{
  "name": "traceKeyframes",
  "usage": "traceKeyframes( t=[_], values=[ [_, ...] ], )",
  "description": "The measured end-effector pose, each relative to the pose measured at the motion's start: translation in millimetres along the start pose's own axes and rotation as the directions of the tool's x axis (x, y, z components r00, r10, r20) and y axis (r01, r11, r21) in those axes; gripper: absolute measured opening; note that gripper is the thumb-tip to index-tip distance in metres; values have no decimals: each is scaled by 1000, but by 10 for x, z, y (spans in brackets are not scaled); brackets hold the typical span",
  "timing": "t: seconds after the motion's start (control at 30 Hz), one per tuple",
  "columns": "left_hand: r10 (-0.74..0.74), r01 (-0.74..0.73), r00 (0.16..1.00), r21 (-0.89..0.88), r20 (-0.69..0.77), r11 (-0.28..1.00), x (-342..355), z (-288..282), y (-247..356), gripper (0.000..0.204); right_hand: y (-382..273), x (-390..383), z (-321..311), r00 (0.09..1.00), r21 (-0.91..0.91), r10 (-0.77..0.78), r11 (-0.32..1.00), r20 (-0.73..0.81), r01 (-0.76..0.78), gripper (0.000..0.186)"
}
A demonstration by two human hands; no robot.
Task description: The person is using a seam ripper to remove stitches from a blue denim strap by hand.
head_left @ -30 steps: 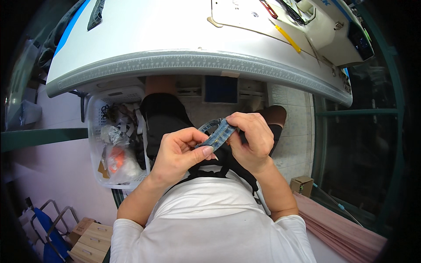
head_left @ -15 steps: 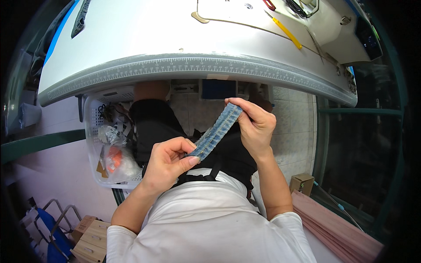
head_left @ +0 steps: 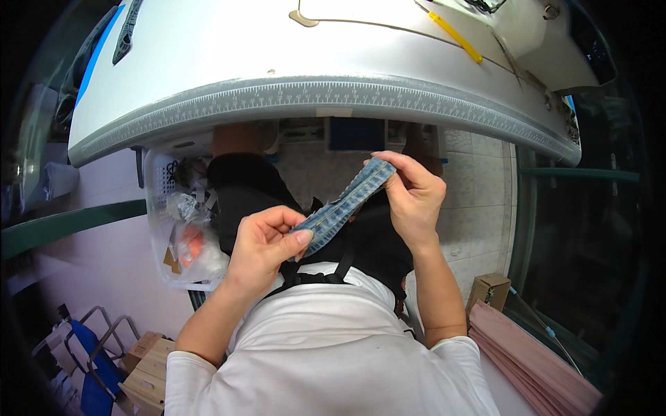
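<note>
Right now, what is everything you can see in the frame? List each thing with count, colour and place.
narrow blue denim strip: one, faded blue, stretched between both hands over the lap
white worktable with ruler edge: one, white-grey, across the top
yellow pencil-like stick: one, yellow, on the table, upper right
clear plastic basket of scraps: one, translucent, below the table at left
small cardboard box: one, brown, on the floor at right
pink flat sheets: a stack, pink, lower right
left hand: pinching the strip's lower end
right hand: pinching the strip's upper end
</note>
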State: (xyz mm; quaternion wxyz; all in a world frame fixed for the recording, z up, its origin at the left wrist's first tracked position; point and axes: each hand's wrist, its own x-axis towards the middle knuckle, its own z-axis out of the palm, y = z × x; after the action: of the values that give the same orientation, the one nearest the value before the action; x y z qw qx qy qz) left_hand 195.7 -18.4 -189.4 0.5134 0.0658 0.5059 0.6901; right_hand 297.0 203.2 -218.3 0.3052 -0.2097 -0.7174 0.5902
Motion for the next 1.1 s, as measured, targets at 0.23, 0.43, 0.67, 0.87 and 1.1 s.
traceKeyframes(
  t=[0.23, 0.43, 0.67, 0.87, 1.1],
  values=[
    [120, -120, 993, 73, 11, 990, -14, 169, 120, 18, -112, -58, 2, 963, -219, -204, 945, 179, 241, 48],
    [135, -135, 991, 48, 7, 990, -87, 196, 181, 17, -351, -274, 215, 850, -104, -437, 870, 294, 483, 48],
    [153, -158, 987, 253, 41, 954, -171, 286, 275, 18, -476, -256, 148, 774, -191, -571, 756, 273, 626, 34],
    [96, -106, 994, 235, 54, 966, -129, 287, 270, 15, -549, -216, 123, 808, -182, -514, 799, 289, 573, 31],
    [147, -141, 989, 434, 20, 890, -65, 374, 266, 10, -550, -178, 120, 732, -215, -582, 711, 354, 669, 23]
  ],
)
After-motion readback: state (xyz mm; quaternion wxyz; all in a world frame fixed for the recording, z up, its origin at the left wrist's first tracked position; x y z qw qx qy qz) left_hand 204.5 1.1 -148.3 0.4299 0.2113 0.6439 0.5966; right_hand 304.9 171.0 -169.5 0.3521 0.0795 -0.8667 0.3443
